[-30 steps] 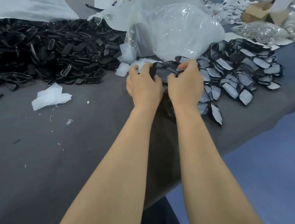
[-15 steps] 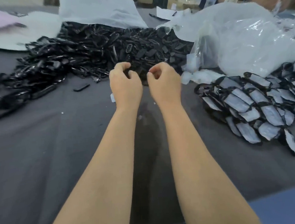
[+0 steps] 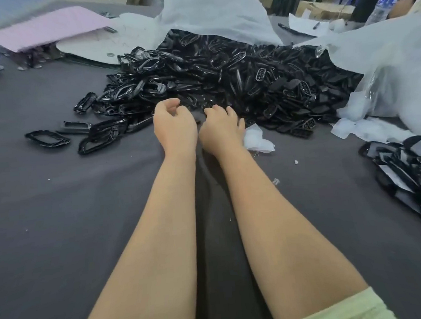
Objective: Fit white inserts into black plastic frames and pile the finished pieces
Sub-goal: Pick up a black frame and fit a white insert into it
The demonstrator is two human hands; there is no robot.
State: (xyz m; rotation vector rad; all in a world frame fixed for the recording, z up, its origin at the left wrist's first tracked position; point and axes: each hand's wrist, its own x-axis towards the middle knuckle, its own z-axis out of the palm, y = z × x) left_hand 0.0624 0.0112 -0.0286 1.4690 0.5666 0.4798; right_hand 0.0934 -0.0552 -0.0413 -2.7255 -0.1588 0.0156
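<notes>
A second ago both hands were over at the pile of finished pieces [image 3: 411,168], pressing one together. Since then they have crossed to the heap of black frames [image 3: 223,77], which now fills the upper middle of the frame, while the finished pile has slid off to the right edge. Compared with half a second ago, the hands reach a little deeper into the heap's near edge.

The left hand [image 3: 174,127] hovers there with its fingers curled in toward the thumb, and I see nothing in them. The right hand [image 3: 221,130] is just beside it, knuckles up and fingers bent down onto the frames. Its tips are hidden against the black plastic, so I cannot tell whether it has hold of one.

The frames are glossy black elongated loops, tangled every which way. A few strays [image 3: 48,138] lie apart on the grey table cloth [image 3: 58,221] at middle left. A crumpled white insert [image 3: 256,140] lies right beside the right hand. More white pieces [image 3: 368,129] spill from the clear plastic bag [image 3: 385,52] at the right. The finished pieces show pale panels set in black rims.
</notes>
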